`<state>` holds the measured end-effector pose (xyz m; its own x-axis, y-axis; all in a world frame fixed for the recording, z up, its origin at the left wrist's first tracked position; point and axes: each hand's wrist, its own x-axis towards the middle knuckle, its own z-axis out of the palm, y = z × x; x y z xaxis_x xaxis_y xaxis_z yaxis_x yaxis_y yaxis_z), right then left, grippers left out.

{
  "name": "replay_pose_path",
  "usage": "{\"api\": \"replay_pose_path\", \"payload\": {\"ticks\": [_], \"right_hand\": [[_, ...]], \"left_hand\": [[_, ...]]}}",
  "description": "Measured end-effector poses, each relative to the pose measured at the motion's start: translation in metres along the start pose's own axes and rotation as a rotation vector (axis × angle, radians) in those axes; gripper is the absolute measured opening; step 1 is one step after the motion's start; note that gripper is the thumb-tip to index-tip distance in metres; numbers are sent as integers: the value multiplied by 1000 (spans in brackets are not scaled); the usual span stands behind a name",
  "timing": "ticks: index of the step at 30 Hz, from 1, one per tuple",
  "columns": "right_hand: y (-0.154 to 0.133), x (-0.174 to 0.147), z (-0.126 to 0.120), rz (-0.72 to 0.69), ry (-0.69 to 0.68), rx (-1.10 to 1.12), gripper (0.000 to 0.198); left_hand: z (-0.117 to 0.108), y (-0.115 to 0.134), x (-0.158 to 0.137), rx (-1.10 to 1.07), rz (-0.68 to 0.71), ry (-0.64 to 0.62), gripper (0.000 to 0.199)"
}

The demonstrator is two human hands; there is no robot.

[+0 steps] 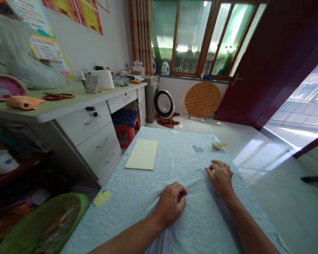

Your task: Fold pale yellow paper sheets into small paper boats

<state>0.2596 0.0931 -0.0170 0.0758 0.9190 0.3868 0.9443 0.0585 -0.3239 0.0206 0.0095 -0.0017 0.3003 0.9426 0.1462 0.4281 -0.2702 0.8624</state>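
Note:
My left hand [172, 203] rests on the light blue tablecloth [185, 173] near the middle, its fingers loosely curled with nothing visible in them. To its right and a little farther away, my right hand [221, 177] lies on the cloth with fingers bent and slightly apart, holding nothing. Beyond the left hand lies a flat stack of pale yellow paper [143, 154]. A small folded piece of yellowish paper [218, 145] sits by the table's right edge, just past my right hand. Neither hand touches the paper.
Along the left runs a desk [82, 102] with drawers, holding red-handled scissors [58, 96] and an orange cloth item [24, 102]. Below it is a green basin [69, 208]. Behind the table stand a washing machine [150, 95] with its door open and a round wooden tabletop [202, 99].

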Motion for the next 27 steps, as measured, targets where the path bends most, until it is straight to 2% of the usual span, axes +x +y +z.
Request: {"api": "replay_pose_path", "payload": {"ticks": [2, 4, 6, 7, 8, 11, 16, 20, 27], "right_hand": [[-16, -1, 5, -79, -83, 71, 23], [-35, -1, 11, -166, -146, 125, 15], [-55, -1, 16, -262, -212, 188, 46], [-65, 1, 19, -344, -292, 267, 55], [-75, 2, 22, -392, -328, 296, 55], [-107, 10, 34, -480, -394, 331, 45], [-157, 19, 61, -570, -515, 302, 57], [-184, 20, 70, -625, -575, 266, 68], [-187, 20, 71, -666, -546, 237, 36]], "left_hand": [[1, -1, 0, -24, 4, 16, 20], [0, -2, -1, -61, 11, 39, 20], [-2, 0, -3, -104, 26, 61, 19], [-4, 1, -5, -125, 42, 74, 17], [-6, 3, -6, -143, 62, 94, 15], [-15, 8, -10, -175, 128, 194, 10], [-27, 10, -9, -218, 147, 340, 11], [-31, 7, -7, -200, 132, 416, 13], [-34, 5, 1, -253, 54, 477, 14]]}}
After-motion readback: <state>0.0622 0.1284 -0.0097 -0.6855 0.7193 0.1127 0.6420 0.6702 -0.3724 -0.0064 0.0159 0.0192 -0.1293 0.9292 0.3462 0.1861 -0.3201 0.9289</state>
